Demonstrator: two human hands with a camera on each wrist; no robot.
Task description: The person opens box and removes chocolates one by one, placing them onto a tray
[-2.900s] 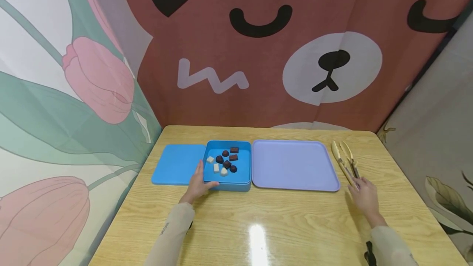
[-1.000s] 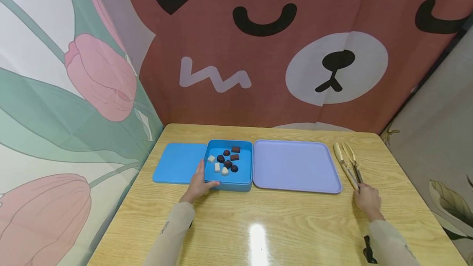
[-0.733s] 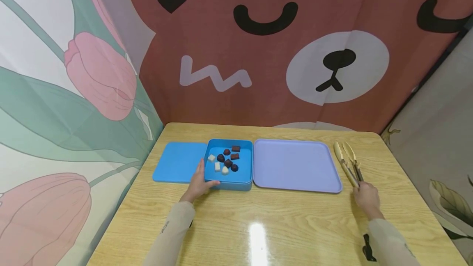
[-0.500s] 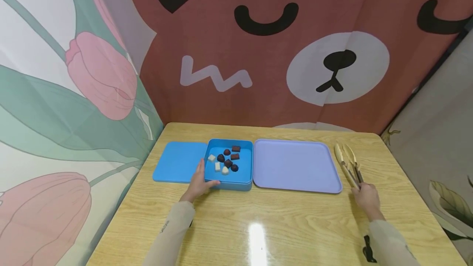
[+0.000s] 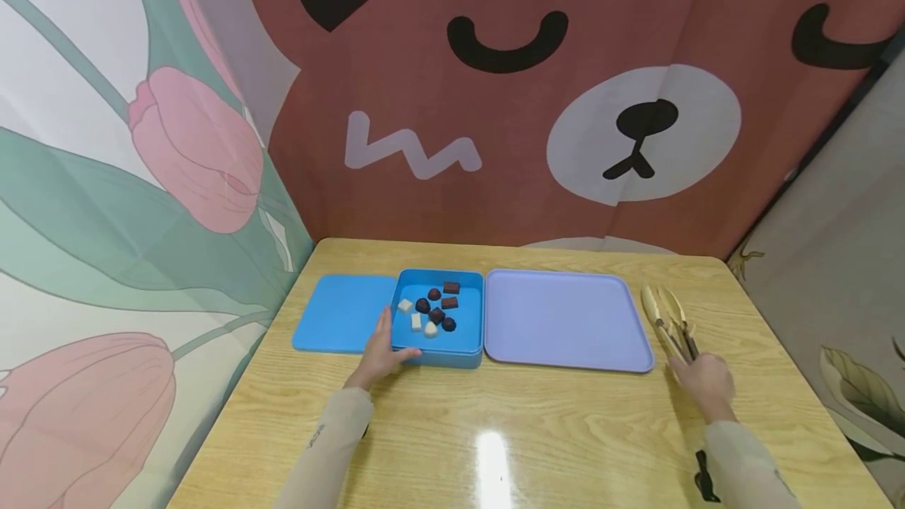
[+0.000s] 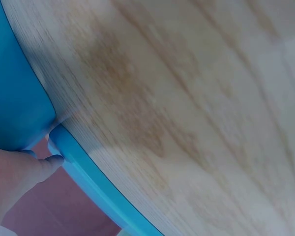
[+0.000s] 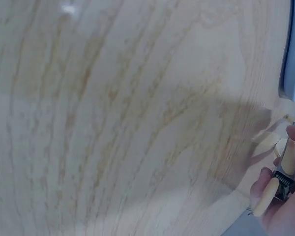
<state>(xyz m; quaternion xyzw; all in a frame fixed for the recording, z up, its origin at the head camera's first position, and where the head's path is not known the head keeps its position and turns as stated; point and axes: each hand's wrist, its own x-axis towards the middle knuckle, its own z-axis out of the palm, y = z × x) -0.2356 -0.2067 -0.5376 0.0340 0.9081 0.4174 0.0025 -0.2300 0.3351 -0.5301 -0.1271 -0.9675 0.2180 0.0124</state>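
My left hand [image 5: 378,352] lies at the near left corner of a blue box [image 5: 444,358], straight fingers along its left side and thumb against the front wall. Inside the box are several small chocolates: white pieces [image 5: 415,322] on the left, dark brown ones [image 5: 449,302] on the right. Over at the right, my right hand [image 5: 707,383] grips the handle end of a pair of tongs [image 5: 672,324], whose pale yellowish heads stand slightly apart and point away from me. In the right wrist view, fingers wrap round the tongs' handle [image 7: 287,164].
A flat blue lid [image 5: 342,313] lies left of the box. Between the box and the tongs is a lilac tray [image 5: 566,320] with nothing on it. All of it stands on a wood-grain table [image 5: 537,430]. Printed cloths [image 5: 396,210] hang behind and at both sides.
My right hand shifted back along the tongs' handle; in the last half second the tongs' heads have drawn slightly nearer to me. My left hand stays at the box corner.
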